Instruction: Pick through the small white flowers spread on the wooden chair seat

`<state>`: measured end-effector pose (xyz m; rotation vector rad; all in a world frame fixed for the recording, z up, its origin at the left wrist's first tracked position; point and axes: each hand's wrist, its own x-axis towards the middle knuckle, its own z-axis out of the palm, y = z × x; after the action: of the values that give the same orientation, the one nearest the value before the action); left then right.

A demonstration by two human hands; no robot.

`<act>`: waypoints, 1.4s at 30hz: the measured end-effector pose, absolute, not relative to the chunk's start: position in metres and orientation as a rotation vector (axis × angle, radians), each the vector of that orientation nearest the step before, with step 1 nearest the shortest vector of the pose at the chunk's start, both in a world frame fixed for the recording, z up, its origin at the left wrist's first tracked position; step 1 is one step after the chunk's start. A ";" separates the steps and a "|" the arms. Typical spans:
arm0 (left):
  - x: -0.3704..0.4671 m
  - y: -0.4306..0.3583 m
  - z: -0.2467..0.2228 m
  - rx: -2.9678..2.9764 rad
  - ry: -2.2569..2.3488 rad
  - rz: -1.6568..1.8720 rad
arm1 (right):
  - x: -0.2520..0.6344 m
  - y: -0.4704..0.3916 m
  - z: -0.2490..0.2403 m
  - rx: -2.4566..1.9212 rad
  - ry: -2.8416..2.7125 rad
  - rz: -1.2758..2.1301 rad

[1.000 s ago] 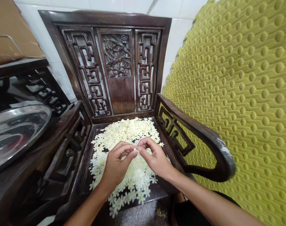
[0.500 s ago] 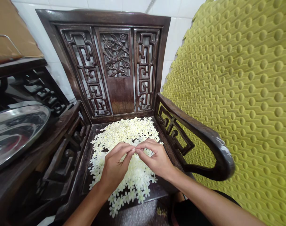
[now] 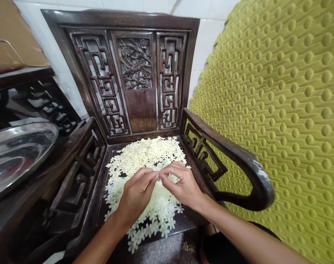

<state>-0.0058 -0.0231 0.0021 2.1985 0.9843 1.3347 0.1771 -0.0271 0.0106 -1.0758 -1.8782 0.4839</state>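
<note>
Both my hands meet above a heap of pale yellow-white flowers (image 3: 145, 150) spread over the seat of a dark carved wooden chair (image 3: 141, 110). My left hand (image 3: 136, 192) pinches thumb against forefinger. My right hand (image 3: 182, 183) does the same from the other side, its fingertips touching or nearly touching the left ones. A tiny pale bit shows between the fingertips, too small to name. Beneath the hands, more flowers, some whitish and star-shaped, reach the seat's front edge, partly hidden by my hands.
A shiny metal tray (image 3: 50, 146) rests at the left beyond the chair's left armrest (image 3: 81, 161). The right armrest (image 3: 238, 154) curves forward beside a yellow-green bumpy foam mat (image 3: 293, 110). Cardboard (image 3: 15, 33) stands at the upper left, and white tiles (image 3: 210, 33) line the back wall.
My hands stay nearly in place over the flowers. The fingertips have shifted very slightly, and the left hand is turned a little more.
</note>
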 end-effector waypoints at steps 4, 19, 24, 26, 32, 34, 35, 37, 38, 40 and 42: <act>-0.003 -0.024 0.003 2.133 1.009 1.338 | 0.175 -0.027 0.009 -1.100 -1.835 0.509; -0.007 -0.015 0.002 1.693 1.179 1.389 | 0.175 -0.021 0.003 -1.106 -1.556 0.748; -0.004 -0.020 0.006 1.762 1.113 1.319 | 0.175 -0.024 0.004 -1.131 -1.608 0.680; -0.001 -0.022 0.006 1.760 1.100 1.292 | 0.175 -0.026 0.005 -1.138 -1.644 0.675; 0.004 -0.023 0.003 1.540 1.085 1.200 | 0.173 -0.029 0.007 -1.112 -1.678 0.737; 0.004 -0.022 0.004 1.469 1.084 1.192 | 0.173 -0.030 0.007 -1.108 -1.678 0.735; 0.004 -0.022 0.004 1.443 1.077 1.196 | 0.173 -0.030 0.008 -1.105 -1.683 0.732; 0.004 -0.021 0.006 1.394 1.060 1.209 | 0.173 -0.030 0.009 -1.091 -1.703 0.728; 0.004 -0.021 0.006 1.367 1.053 1.215 | 0.174 -0.030 0.009 -1.081 -1.714 0.724; 0.004 -0.020 0.007 1.319 1.044 1.219 | 0.174 -0.031 0.010 -1.057 -1.732 0.726; 0.004 -0.020 0.007 1.304 1.045 1.225 | 0.174 -0.031 0.010 -1.045 -1.737 0.734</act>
<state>0.0042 -0.0197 0.0072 1.3041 1.0450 1.2251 0.1737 -0.0307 0.0103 -1.0447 -1.7370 0.7341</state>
